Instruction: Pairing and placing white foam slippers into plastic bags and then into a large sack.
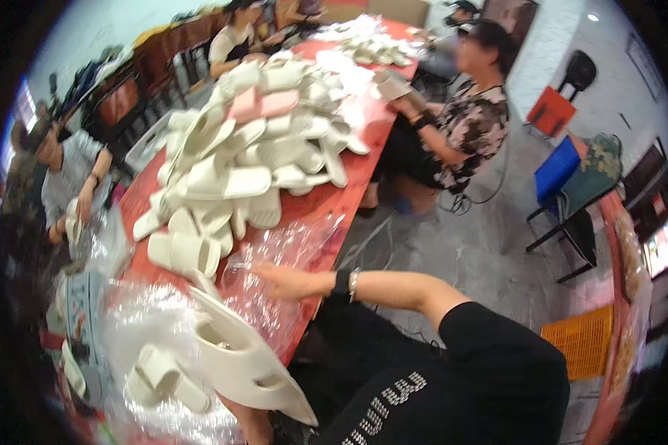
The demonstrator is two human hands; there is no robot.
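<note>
Close in front of me, a large off-white slide slipper (239, 363) is held up on a slant. My left hand (224, 345) is at its foot opening, mostly hidden behind and inside it; only a small part of the fingers shows. To the right, my right hand (283, 281) reaches over the table with its fingers stretched out to the left. Its fingertips are at a clear plastic bag (304, 248) lying on the red tabletop. Just beyond the slipper lies the near edge of a big heap of off-white slippers (223, 182), with a pink slipper (263, 104) on it.
The long red table (367, 178) runs away from me. A pair of slippers (167, 378) lies on clear plastic (137, 311) at the near left. One person (475, 111) sits at the right side; others sit along the left. Chairs (571, 189) and an orange crate (579, 341) stand right.
</note>
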